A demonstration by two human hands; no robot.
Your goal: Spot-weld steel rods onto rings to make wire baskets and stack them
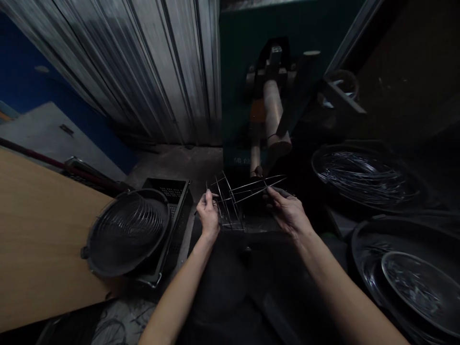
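My left hand (209, 213) is closed on the left side of a wire frame (228, 199) made of thin crossing metal rods. Opposite it, my right hand (285, 208) pinches a thin metal wire (249, 195) near its right end, where several rods come together. The frame hangs between both hands, in front of the lower electrode (255, 155) of a green machine. Above it a thicker cylindrical arm (273, 110) juts out toward me. Dim light hides exactly where the rods touch one another.
On the left, a round black tray (108, 256) with wire rings (134, 218) rests on a dark plastic crate (185, 211). A basin of long wires (370, 175) stands at right, and nearer lies a larger basin (362, 239) holding a bowl of small metal pieces (413, 287).
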